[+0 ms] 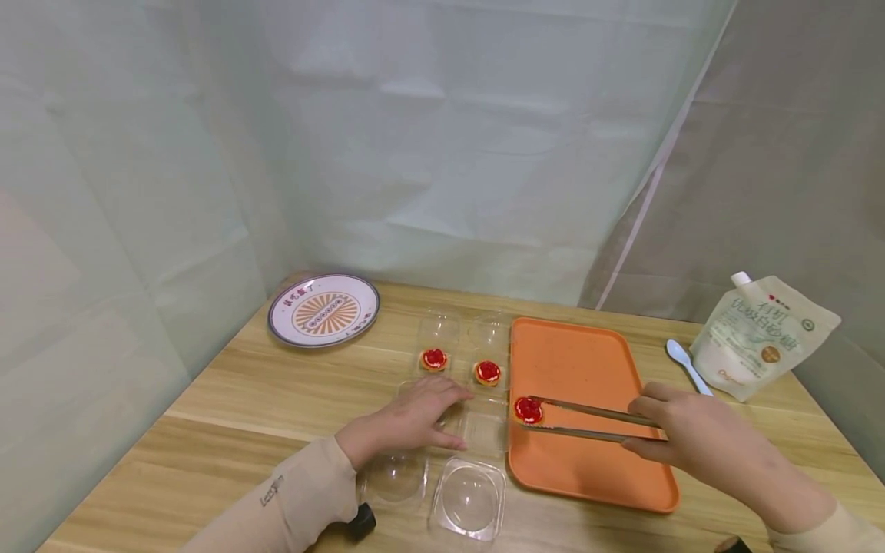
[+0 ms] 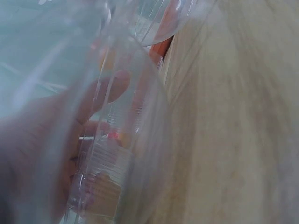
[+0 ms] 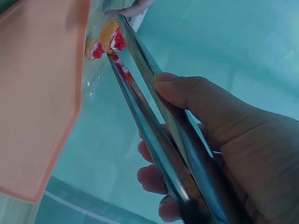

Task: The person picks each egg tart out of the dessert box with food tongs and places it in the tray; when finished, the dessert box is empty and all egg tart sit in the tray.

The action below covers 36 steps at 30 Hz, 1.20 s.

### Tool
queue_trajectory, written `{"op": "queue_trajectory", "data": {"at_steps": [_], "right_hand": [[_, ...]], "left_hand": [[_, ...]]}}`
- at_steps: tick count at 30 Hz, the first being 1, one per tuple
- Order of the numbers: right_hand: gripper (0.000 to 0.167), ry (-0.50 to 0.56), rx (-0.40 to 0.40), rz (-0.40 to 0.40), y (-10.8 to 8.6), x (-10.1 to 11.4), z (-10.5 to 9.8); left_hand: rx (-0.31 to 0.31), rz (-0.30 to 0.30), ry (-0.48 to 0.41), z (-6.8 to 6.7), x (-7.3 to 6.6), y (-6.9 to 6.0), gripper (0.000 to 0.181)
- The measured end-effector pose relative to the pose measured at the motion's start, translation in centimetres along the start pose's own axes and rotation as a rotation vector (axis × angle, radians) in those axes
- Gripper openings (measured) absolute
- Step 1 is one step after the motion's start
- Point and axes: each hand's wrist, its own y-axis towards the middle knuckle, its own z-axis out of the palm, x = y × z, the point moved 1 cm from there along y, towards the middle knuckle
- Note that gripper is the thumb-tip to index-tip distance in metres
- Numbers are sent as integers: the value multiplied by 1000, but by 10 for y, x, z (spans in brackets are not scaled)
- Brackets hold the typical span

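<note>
My right hand (image 1: 712,438) grips metal tongs (image 3: 154,98), thumb on one arm and fingers round the other. Between the tong tips is a small tart with red topping (image 1: 528,410), at the left rim of the orange tray (image 1: 574,357). My left hand (image 1: 418,415) rests at the clear plastic containers (image 1: 486,432), thumb and forefinger spread apart. In the left wrist view a clear domed lid (image 2: 145,140) hides part of that hand's fingers. Two red-topped tarts, a left one (image 1: 434,359) and a right one (image 1: 488,373), sit in the farther containers.
Open domed lids (image 1: 470,498) lie at the table's near side. A patterned plate (image 1: 325,310) is at the back left. On the right, a pale blue spoon (image 1: 687,365) lies beside a standing spouted pouch (image 1: 760,338). Cloth hangs behind the wooden table.
</note>
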Motion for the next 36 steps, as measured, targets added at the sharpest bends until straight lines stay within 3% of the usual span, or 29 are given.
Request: {"op": "queue_trajectory", "data": {"at_steps": [10, 19, 29, 36], "right_hand": [[25, 10, 96, 89, -18, -12, 2], [25, -1, 96, 109, -32, -25, 7], [23, 11, 212, 195, -43, -34, 12], [24, 0, 230, 185, -46, -37, 13]], "left_hand": [[3, 0, 16, -1, -1, 1, 72], [10, -12, 8, -1, -2, 0, 73], [10, -8, 26, -2, -2, 0, 72], [10, -2, 24, -4, -2, 0, 71]]}}
